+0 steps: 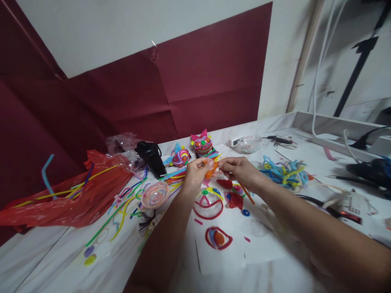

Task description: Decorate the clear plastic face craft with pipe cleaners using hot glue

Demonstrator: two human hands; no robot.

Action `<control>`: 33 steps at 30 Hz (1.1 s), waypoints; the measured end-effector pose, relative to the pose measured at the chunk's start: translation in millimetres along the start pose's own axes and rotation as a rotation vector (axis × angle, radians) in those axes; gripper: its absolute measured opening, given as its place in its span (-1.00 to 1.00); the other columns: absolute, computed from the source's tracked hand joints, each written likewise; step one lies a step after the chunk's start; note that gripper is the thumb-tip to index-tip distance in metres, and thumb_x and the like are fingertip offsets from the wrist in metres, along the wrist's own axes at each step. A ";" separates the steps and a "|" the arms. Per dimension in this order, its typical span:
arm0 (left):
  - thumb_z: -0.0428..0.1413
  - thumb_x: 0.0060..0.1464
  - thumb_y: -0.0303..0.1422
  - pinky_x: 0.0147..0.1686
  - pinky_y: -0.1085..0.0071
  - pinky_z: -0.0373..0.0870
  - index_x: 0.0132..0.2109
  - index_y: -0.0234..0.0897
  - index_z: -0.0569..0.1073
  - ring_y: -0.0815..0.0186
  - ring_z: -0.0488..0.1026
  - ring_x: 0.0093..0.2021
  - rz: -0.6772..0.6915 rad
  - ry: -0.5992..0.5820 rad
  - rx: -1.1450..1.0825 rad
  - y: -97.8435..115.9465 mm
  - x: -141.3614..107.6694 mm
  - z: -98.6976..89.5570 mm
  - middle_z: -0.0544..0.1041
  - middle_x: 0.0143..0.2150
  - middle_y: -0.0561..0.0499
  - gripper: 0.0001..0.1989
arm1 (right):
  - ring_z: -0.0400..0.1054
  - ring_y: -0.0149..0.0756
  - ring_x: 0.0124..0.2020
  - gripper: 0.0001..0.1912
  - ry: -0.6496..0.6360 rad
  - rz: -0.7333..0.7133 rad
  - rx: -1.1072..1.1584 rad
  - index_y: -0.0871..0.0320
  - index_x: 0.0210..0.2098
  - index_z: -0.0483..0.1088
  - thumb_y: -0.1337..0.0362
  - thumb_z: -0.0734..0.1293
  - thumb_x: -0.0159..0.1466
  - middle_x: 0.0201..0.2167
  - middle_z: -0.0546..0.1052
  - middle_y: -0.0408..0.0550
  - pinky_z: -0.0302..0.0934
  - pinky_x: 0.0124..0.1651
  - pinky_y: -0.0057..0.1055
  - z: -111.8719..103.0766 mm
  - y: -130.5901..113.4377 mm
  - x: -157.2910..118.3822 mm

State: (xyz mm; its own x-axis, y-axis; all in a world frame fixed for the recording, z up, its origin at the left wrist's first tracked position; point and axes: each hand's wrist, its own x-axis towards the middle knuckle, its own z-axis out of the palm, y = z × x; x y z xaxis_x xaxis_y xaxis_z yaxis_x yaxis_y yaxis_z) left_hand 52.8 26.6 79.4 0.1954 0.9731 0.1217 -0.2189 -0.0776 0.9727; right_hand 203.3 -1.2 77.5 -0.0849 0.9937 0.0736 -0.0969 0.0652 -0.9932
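My left hand point(198, 171) pinches an orange pipe cleaner point(210, 173), bent into a small compact shape. Against its right side, the closed fingers of my right hand point(233, 167) grip the same orange strand, and a straight orange length point(247, 192) slants down below that hand. Beneath my hands, a red-edged mouth shape point(208, 211) and an eye shape point(218, 238) with an orange centre lie on white paper point(226, 260). Red pieces point(234, 199) and a blue ring point(245, 213) are beside them.
Two colourful animal faces, one pink point(203, 143) and one blue point(180, 156), stand at the back near a black glue gun-like object point(150, 158). A red plastic bag point(91, 195) is left. Blue and yellow pipe cleaners point(285, 171), a clear bowl point(249, 144) and a power strip point(351, 207) are right.
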 end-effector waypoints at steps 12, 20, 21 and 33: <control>0.27 -0.12 -0.40 -0.54 0.49 0.45 -0.34 -0.38 0.48 0.39 0.48 -0.61 0.028 0.065 0.071 0.5 -0.7 4.0 0.53 -0.55 0.06 -0.83 | 0.11 -0.44 -0.64 -0.70 0.083 -0.211 -0.514 0.17 -0.60 0.43 0.13 0.26 0.13 -0.67 0.41 -0.13 -0.03 -0.54 -0.42 -3.2 5.9 2.2; 0.16 -0.02 -0.37 -0.48 0.45 0.46 -0.29 -0.32 0.55 0.33 0.52 -0.51 0.231 0.099 0.376 -10.2 0.6 1.8 0.57 -0.45 0.02 -0.86 | 0.29 -0.35 -0.58 -0.73 0.204 -0.316 -0.894 0.15 -0.60 0.46 0.29 0.22 0.16 -0.63 0.50 -0.09 0.03 -0.45 -0.40 4.0 -7.2 -5.1; 0.15 -0.01 -0.36 -0.45 0.46 0.46 -0.30 -0.31 0.56 0.33 0.52 -0.47 0.280 0.098 0.432 -10.5 -0.7 1.6 0.58 -0.43 0.01 -0.86 | 0.29 -0.35 -0.58 -0.74 0.218 -0.315 -0.926 0.15 -0.59 0.47 0.29 0.23 0.16 -0.63 0.50 -0.09 0.03 -0.45 -0.40 5.1 -8.3 -5.0; 0.11 0.05 -0.40 -0.38 0.48 0.33 -0.32 -0.24 0.60 0.35 0.44 -0.46 0.481 0.074 0.773 -3.2 -10.1 4.1 0.57 -0.46 0.04 -0.85 | 0.40 -0.30 -0.57 -0.86 0.009 -0.120 -0.513 0.10 -0.35 0.43 0.38 0.25 0.13 -0.54 0.56 -0.08 0.20 -0.51 -0.40 -6.2 -5.9 2.0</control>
State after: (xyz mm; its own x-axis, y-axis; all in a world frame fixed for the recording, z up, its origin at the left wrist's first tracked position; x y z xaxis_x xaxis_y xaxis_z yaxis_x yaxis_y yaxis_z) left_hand 55.5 16.1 75.9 0.1810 0.8076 0.5612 0.4459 -0.5760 0.6851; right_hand 209.9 1.0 82.9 -0.0939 0.9771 0.1909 0.3930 0.2125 -0.8946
